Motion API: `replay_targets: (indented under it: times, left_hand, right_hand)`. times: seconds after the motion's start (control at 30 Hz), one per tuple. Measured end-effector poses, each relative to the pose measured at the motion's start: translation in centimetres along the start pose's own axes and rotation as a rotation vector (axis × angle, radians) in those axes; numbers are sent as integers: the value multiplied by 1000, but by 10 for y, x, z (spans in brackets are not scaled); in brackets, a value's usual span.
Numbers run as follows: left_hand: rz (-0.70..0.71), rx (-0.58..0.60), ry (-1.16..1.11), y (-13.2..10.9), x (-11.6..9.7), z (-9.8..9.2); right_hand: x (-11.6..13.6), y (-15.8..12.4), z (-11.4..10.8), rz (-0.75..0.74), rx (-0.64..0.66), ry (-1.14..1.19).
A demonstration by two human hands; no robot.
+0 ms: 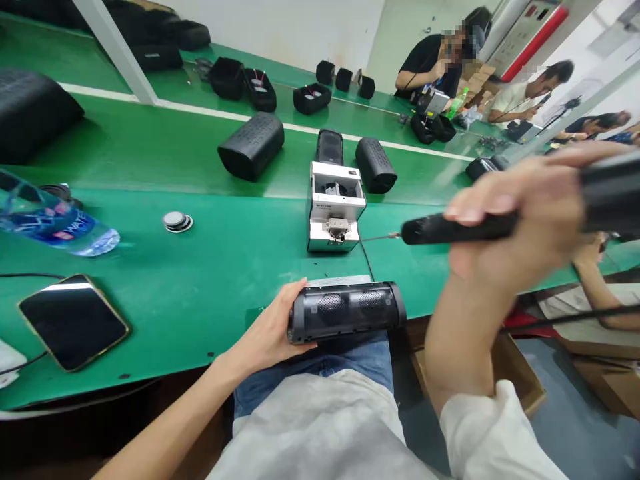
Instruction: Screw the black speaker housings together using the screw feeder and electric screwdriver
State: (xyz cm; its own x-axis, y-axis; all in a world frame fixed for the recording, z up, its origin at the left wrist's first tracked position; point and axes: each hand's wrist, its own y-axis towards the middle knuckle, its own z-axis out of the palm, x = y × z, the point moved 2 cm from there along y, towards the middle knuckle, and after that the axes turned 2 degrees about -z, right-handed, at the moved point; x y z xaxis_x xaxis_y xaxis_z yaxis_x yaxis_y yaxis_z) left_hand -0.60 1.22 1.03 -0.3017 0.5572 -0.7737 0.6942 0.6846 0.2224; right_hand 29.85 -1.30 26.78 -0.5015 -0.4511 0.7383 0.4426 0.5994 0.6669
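- At the near edge of the counter [240, 247], over the lap, a black speaker [345, 310] is resting sideways in the left hand [273, 327], whose fingers are clamping its left end.
- Above the counter on the right, the right hand [520, 207] is gripping a black driver [460, 230], its fingers wrapping the body; both are blurring. The thin bit is pointing left toward a white box [320, 230]; whether it is touching, I cannot tell.
- Near the left edge, a phone [75, 323] is lying screen up, with a bottle [63, 217] sitting beyond it and some discs [176, 221] stacking up to the right.
- Just past the speaker, the white box is standing on the counter, a cord [367, 260] running beside it.
- Behind the box, three dark shells [255, 143] are lying spread out.
- Farther back, open shells [313, 99] are lining the green surface.
- At far right, a person in black [430, 60] and another in a pale top [513, 97] are sitting.
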Motion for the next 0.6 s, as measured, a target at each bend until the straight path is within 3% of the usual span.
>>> replay_targets:
  times: [0.03,0.1,0.2,0.4,0.6]
  left_hand:
    - [-6,-7,-13,0,2,1]
    - [-11,-25,-45,0,4,3]
    - [-40,-20,-85,0,4,5]
    - [-95,-1,-138,1,6,6]
    - [-77,9,-116,4,2,2]
  right_hand:
    - [-5,3,28,-104,-85,61]
    - [-16,9,73,-114,-53,54]
    - [-31,16,104,-11,115,-57]
    - [-52,21,115,48,216,-85]
    - [-58,26,107,53,363,-178]
